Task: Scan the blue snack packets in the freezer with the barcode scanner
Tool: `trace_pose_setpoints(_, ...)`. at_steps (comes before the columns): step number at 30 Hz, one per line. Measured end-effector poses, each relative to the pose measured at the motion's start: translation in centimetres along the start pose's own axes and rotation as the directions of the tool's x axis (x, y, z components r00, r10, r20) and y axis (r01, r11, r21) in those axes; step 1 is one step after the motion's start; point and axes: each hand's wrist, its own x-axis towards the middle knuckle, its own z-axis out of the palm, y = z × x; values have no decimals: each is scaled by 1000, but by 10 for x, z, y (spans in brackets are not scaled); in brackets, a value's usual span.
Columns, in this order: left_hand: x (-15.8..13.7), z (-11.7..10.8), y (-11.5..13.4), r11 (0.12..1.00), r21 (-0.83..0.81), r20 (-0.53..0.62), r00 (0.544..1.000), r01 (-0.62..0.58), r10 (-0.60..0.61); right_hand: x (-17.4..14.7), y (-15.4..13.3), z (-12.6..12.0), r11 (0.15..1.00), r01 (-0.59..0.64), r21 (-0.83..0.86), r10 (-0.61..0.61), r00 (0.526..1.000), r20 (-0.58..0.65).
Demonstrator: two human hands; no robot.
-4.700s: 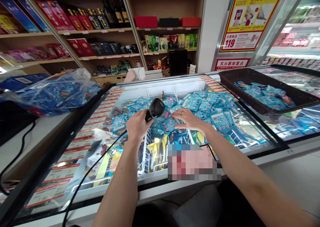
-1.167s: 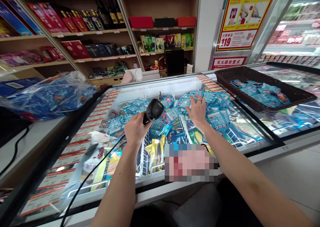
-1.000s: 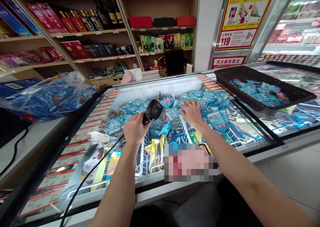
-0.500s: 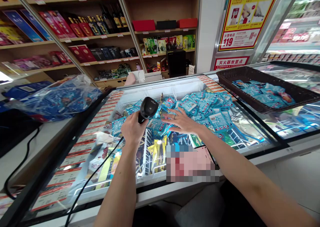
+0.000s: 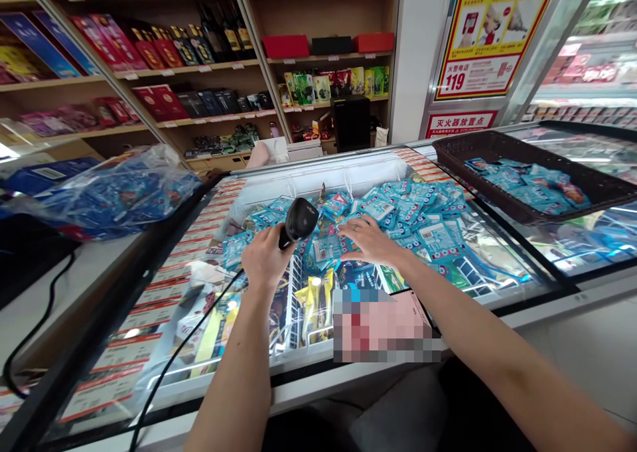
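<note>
My left hand [image 5: 266, 256] is wrapped round the grip of a black barcode scanner [image 5: 301, 220], whose head points to the right over the freezer's glass top. From below it a black cable [image 5: 192, 332] runs down to the left. My right hand [image 5: 371, 241] has its fingers stretched out and apart, with the fingertips over small blue packets. Just left of those fingertips lies a blue packet [image 5: 324, 250] with a barcode facing up; whether they touch it I cannot tell. A heap of similar blue packets [image 5: 413, 213] spreads over the glass behind and right of that hand.
A brown basket [image 5: 527, 210] holding several blue packets stands at the right. At the left lies a clear plastic bag [image 5: 124, 190] of blue packets. A phone [image 5: 415, 309], partly blurred out, rests on the front edge. Stocked shelves [image 5: 194, 70] line the back.
The scanner has turned and shifted slightly right in my left hand. My right hand has moved slightly right, and the barcode on the packet between my hands now shows more clearly.
</note>
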Motion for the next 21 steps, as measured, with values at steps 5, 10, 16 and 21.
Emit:
trace_pose_setpoints(5,2,-2,1,1000,-20,-24,1000,13,-13,-1,4,1,999,-18,42,16,999,43)
trace_pose_setpoints(10,1,-4,3,1000,-22,12,1000,18,-18,0,7,-5,992,-117,43,118,993,-26)
trace_pose_setpoints(16,2,-6,7,998,-50,49,998,44,-42,0,20,0,945,-274,177,299,945,-130)
trace_pose_setpoints(21,1,-6,10,996,-84,77,997,14,-7,0,30,2,878,-411,246,463,859,-216)
